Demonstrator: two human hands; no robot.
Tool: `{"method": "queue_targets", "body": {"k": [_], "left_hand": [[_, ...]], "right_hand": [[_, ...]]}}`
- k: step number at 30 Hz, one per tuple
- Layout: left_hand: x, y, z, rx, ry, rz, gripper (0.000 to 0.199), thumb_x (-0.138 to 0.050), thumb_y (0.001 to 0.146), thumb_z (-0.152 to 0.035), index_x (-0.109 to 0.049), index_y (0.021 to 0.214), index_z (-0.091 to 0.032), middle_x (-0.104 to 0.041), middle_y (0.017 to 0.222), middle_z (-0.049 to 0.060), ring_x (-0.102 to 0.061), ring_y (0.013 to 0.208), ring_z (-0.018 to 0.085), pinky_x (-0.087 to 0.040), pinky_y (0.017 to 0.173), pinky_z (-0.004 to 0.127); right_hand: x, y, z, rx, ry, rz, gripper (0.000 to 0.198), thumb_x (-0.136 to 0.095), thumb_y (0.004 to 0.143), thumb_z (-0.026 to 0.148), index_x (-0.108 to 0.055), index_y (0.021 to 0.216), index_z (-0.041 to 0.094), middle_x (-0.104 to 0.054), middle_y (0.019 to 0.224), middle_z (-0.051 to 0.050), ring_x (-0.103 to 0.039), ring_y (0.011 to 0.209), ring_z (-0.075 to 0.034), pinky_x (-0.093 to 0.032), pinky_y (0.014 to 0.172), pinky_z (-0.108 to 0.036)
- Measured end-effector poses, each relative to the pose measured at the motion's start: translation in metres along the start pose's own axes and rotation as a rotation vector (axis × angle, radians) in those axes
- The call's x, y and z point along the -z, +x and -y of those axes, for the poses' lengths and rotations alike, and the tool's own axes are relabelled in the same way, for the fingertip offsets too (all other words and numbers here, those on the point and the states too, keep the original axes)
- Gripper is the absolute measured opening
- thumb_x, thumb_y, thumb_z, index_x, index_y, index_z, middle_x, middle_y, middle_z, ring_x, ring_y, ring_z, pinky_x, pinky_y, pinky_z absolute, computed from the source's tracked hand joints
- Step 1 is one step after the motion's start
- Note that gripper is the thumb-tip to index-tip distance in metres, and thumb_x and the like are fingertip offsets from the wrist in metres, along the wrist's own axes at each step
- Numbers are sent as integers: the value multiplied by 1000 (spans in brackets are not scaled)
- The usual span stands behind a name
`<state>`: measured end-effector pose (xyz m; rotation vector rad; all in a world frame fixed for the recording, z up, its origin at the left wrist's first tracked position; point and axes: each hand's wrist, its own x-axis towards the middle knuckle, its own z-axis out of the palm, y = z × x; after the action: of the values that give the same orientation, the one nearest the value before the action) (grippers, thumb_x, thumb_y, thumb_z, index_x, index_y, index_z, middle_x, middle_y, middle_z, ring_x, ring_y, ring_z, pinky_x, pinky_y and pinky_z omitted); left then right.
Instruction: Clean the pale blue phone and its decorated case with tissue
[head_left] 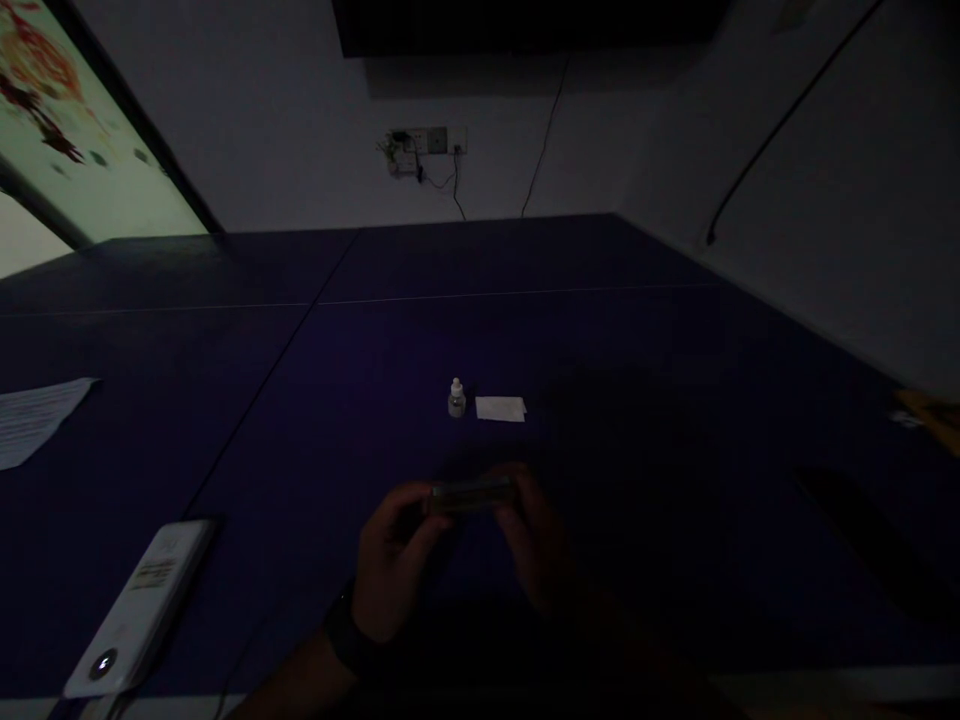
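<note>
Between my two hands is a small flat, dark rectangular object [471, 496], held up above the blue table; the light is too dim to tell its kind. My left hand [394, 555] pinches its left end between thumb and fingers, and a dark watch sits on that wrist. At the right end, my right hand [531, 535] grips it the same way, partly lost in shadow. Just beyond stands a small clear dropper bottle [457, 400] with a white cap, upright. Beside it on the right lies a folded white paper or cloth [500, 408].
A white power-bank-like device [142, 605] with a lit round button lies at the left front. Printed paper [41, 418] rests at the far left. A dark flat object [862, 530] is on the right. Wall sockets [427, 141] with cords are behind the table [390, 350].
</note>
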<state>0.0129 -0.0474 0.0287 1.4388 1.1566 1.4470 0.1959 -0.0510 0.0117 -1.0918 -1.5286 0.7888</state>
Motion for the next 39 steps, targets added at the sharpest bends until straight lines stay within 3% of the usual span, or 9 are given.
{"method": "queue_targets", "body": {"k": [4, 7, 11, 17, 22, 29, 34, 39], "left_hand": [[0, -9, 11, -36, 11, -32, 13, -73, 87, -27, -73, 99, -25, -76, 90, 0, -72, 81, 12, -56, 73, 18], [-3, -12, 13, -47, 4, -47, 14, -73, 86, -26, -73, 101, -25, -76, 91, 0, -72, 82, 11, -55, 75, 17], [-6, -13, 5, -42, -45, 8, 15, -74, 86, -26, -72, 101, -26, -75, 91, 0, -71, 84, 11, -55, 76, 17], [-10, -13, -9, -64, -156, 88, 33, -74, 87, -28, -70, 119, -32, -75, 108, 2, -72, 98, 14, -57, 85, 20], [-14, -12, -18, -80, -161, 12, 20, -68, 92, -28, -75, 110, -31, -76, 101, 2, -72, 92, 13, -57, 82, 20], [-15, -14, -22, -126, -154, 0, 30, -69, 90, -44, -75, 116, -31, -76, 106, 4, -71, 96, 16, -56, 83, 22], [-15, -13, -27, -148, -113, -46, 18, -64, 95, -34, -75, 108, -29, -76, 97, 1, -71, 89, 13, -55, 79, 19], [-12, -16, -22, -183, -76, -37, 23, -60, 96, -39, -73, 114, -29, -75, 103, 3, -70, 94, 16, -55, 82, 24]], "right_hand": [[-3, -8, 2, -14, 18, 60, 28, -46, 102, 31, -54, 129, 29, -66, 118, -5, -64, 107, -20, -52, 93, -31], [-15, -13, 3, -18, 108, -24, 32, -46, 103, 40, -52, 133, 30, -67, 118, -4, -66, 103, -19, -55, 86, -29], [-25, -13, 2, -13, 137, -186, 29, -45, 103, 49, -62, 115, 29, -70, 99, -2, -67, 85, -17, -55, 72, -27], [-23, -11, 8, -10, 102, -256, 26, -46, 104, 46, -63, 108, 28, -70, 94, -1, -67, 82, -16, -55, 72, -27], [-21, -12, 14, -5, 91, -228, 24, -45, 105, 44, -63, 111, 29, -70, 95, -1, -68, 82, -15, -55, 71, -25], [-19, -15, 23, 36, 51, -194, 24, -43, 106, 41, -62, 112, 28, -70, 97, -2, -69, 84, -16, -56, 73, -27], [-19, -14, 29, 63, 35, -167, 22, -43, 106, 38, -61, 115, 30, -69, 97, 0, -67, 81, -15, -55, 71, -25], [-17, -12, 33, 63, 109, -100, 25, -39, 107, 41, -59, 116, 30, -67, 96, -1, -65, 82, -16, -54, 71, -26]]}}
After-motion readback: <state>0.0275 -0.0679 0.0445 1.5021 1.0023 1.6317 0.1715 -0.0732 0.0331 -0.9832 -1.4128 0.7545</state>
